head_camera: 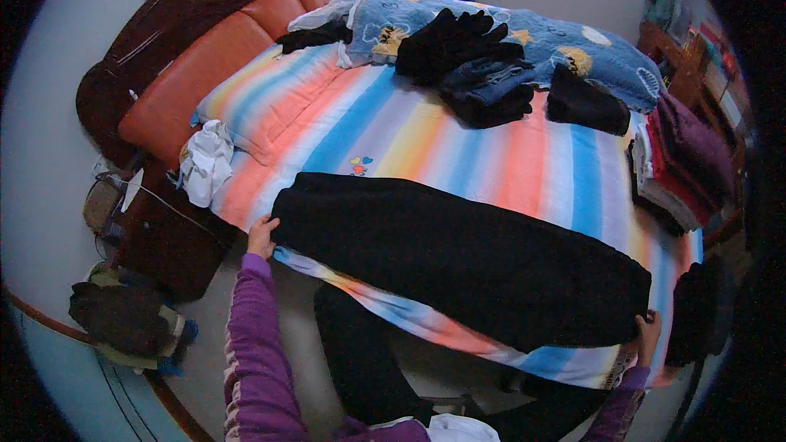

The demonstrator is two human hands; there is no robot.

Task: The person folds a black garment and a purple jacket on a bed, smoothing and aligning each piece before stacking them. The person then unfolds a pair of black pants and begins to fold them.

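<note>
A long black garment point(454, 252), seemingly folded lengthwise trousers, lies stretched along the near edge of the bed. My left hand point(263, 237) pinches its left end, thumb on top. At the other end, my right hand point(648, 333) grips the lower right corner. Beneath the garment spreads a striped bedsheet point(405, 135) in coral, blue, yellow and lilac, hanging over the bed's front edge. Purple sleeves cover both my arms.
Folded dark clothes point(485, 80) are heaped mid-bed, with a black folded cloth point(586, 101) to their right. A garment stack point(681, 166) stands at the right edge. White cloth point(207, 162) lies by the orange headboard cushion point(202, 67). A dark nightstand point(178, 239) adjoins the bed.
</note>
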